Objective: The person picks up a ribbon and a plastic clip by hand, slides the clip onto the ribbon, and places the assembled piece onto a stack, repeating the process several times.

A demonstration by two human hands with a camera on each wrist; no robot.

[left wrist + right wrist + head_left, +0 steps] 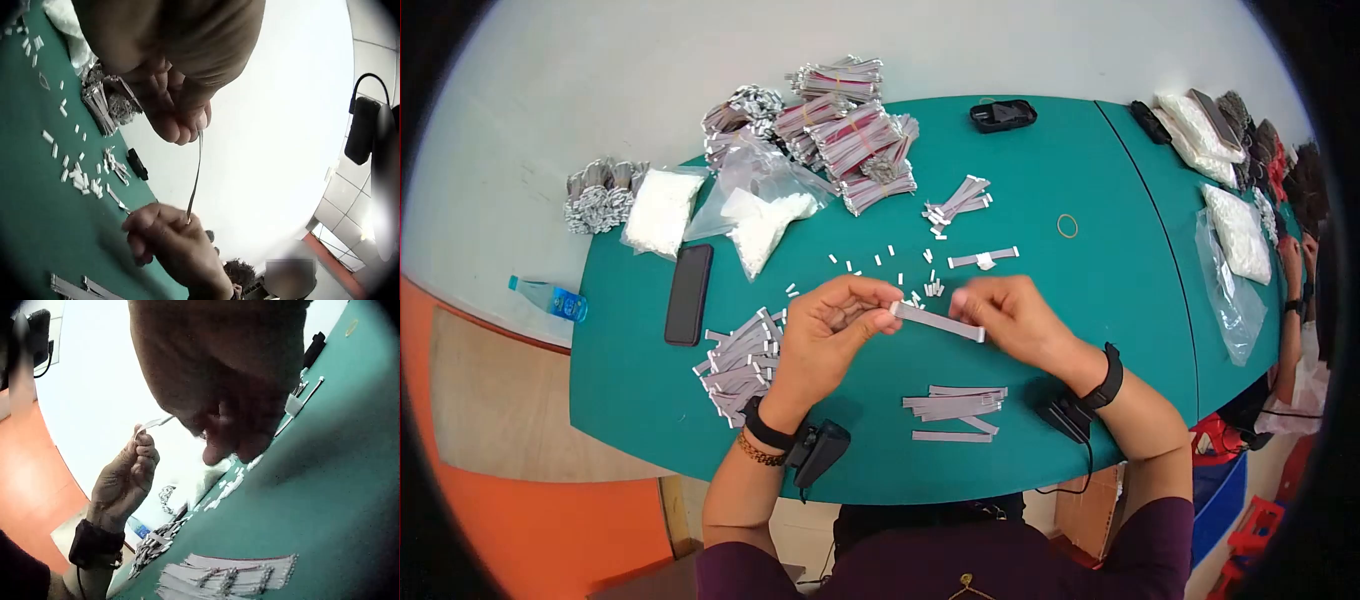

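A flat grey ribbon cable point(940, 320) with white ends stretches between the hands over the table. My left hand point(835, 325) pinches its left end between thumb and fingers; the left wrist view shows the strip point(197, 169) leaving those fingertips. Beside the cable's other end is my right hand point(1015, 318), fingers curled and thumb bent over them. That white end stays visible just by the thumb in the head view. I cannot tell whether the right fingers hold anything. Small white connector pieces point(933, 288) lie scattered on the table beyond the hands.
Ribbon cables are piled point(740, 370) by the left forearm, with a few strips point(955, 405) near the front edge. Bundled cables point(855, 140), bags of white pieces point(662, 212), a phone point(689, 295) and a black case point(1003, 115) lie on the green table point(1100, 240). Another person's arm point(1290, 310) is at right.
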